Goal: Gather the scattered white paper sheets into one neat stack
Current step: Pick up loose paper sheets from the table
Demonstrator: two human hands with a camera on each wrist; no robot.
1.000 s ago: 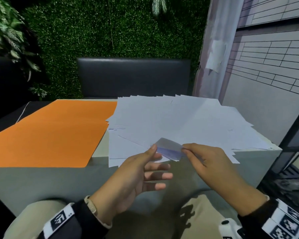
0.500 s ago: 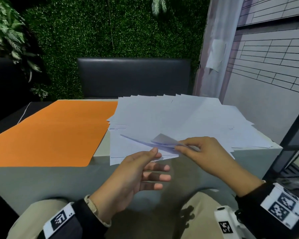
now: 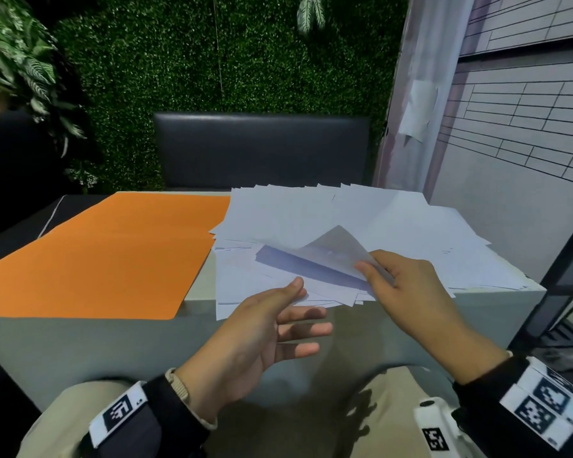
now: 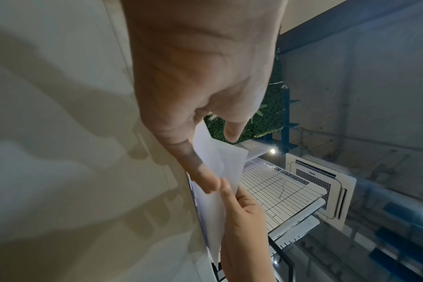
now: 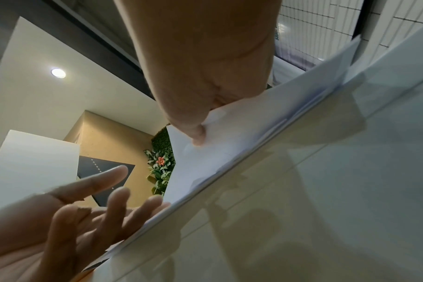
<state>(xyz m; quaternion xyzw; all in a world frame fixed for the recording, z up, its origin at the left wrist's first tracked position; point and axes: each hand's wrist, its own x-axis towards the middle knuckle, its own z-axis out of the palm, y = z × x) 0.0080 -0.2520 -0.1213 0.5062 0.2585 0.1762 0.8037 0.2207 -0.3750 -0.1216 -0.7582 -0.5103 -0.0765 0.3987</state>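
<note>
Several white paper sheets [image 3: 311,219] lie fanned and overlapping on the right half of the grey table [image 3: 80,342]; some overhang its front edge. My right hand [image 3: 368,272] pinches the near corner of a top sheet [image 3: 338,249] and holds it curled up off the pile. The right wrist view shows this pinch [image 5: 200,137] on the sheet [image 5: 229,137]. My left hand [image 3: 298,309] is at the front edge with its fingers straight and spread. Its thumb rests on the overhanging sheets, and its other fingers reach out below them [image 5: 97,200].
An orange mat [image 3: 106,252] covers the left half of the table, touching the fanned sheets. A black padded bench [image 3: 262,150] and a green hedge wall stand behind. A black metal frame [image 3: 559,276] rises at the right, beside a tiled wall.
My right hand has lifted the pinched corner higher and farther back, so the sheet curls up and shows its underside. My left hand has stayed at the front edge.
</note>
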